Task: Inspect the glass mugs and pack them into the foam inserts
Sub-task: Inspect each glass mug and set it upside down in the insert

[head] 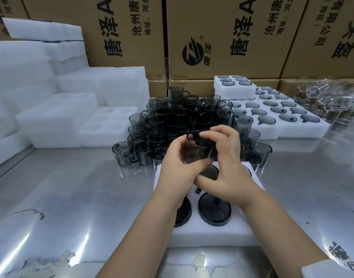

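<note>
A reflective steel worktop (75,197) is spread beneath both hands, with a heap of smoky grey glass mugs (172,121) crowded just beyond them. A white foam insert with round pockets (212,235) is laid directly under the wrists. One smoky grey glass mug (198,149) is gripped above it, pinched at the rim by the right hand (230,169) and cupped by the left hand (176,173). Turned carelessly, the smooth glass could be dropped onto the insert's seated mugs (214,209) and chipped.
</note>
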